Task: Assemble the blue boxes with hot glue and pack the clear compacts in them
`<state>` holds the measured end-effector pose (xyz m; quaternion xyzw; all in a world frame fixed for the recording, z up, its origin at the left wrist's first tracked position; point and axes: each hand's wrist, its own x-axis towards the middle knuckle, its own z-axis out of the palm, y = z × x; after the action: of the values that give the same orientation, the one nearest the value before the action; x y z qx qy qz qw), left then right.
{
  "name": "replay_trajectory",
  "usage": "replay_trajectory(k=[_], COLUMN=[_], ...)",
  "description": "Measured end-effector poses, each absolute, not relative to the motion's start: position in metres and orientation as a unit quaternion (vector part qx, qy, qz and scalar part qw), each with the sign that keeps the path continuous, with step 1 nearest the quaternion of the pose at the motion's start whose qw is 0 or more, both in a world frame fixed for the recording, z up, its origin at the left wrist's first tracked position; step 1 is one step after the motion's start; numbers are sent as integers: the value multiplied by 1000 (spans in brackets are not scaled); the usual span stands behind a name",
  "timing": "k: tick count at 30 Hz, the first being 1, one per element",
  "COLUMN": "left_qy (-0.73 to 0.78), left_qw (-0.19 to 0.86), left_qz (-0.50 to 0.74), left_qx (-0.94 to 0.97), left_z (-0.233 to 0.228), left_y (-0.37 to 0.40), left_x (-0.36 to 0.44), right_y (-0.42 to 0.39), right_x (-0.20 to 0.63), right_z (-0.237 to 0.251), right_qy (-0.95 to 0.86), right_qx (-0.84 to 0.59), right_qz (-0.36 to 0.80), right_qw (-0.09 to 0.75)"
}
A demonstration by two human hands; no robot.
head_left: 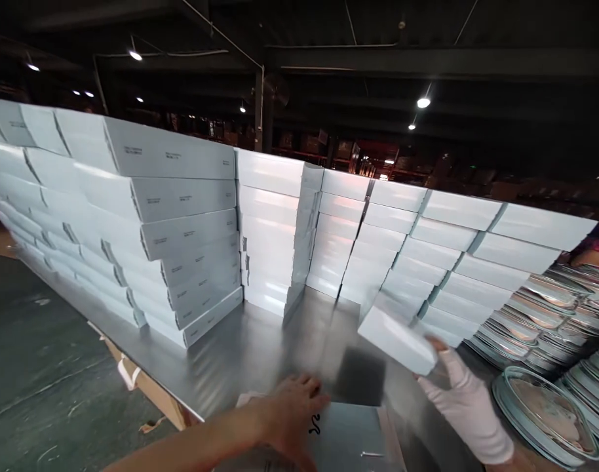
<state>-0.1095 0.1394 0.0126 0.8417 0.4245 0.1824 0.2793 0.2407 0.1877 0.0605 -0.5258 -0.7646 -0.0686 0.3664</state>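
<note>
Our left hand point(292, 410) flat, unclenched, steadying sheet point(348, 436); right hand point(459, 393) (gloved) grasps white box point(395, 341), lifted off table point(240, 347).

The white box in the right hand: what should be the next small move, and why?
Probably carry the white box forward onto the nearest stack of boxes. The right hand holds it lifted above the metal table, just before that stack, while the left hand rests on the table.

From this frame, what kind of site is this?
Likely a factory or warehouse packing bench: walls of stacked white boxes on a metal table, packaged flat goods piled at right, dark racking behind. The right hand holds one white box.
</note>
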Motion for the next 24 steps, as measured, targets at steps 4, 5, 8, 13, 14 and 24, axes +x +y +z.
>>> replay_trajectory(k=[4, 5, 8, 13, 14, 24], left_qy=[499, 529, 601, 617, 608, 556], left_qw=[258, 244, 215, 236, 244, 280], left_qz=[199, 219, 256, 247, 240, 121], left_qx=[803, 782, 726, 709, 716, 773], left_z=[6, 7, 5, -4, -3, -11], left_y=[157, 163, 173, 143, 134, 119], left_x=[-129, -141, -177, -200, -196, -110], right_y=[210, 215, 230, 256, 260, 229], right_x=[225, 214, 170, 91, 80, 116], right_z=[22, 23, 26, 19, 18, 21], right_qy=[-797, -804, -825, -858, -857, -804], right_qx=[-509, -513, -523, -508, -510, -591], right_qz=[-40, -34, -18, -2, -6, -68], right_qw=[322, 299, 213, 82, 68, 27])
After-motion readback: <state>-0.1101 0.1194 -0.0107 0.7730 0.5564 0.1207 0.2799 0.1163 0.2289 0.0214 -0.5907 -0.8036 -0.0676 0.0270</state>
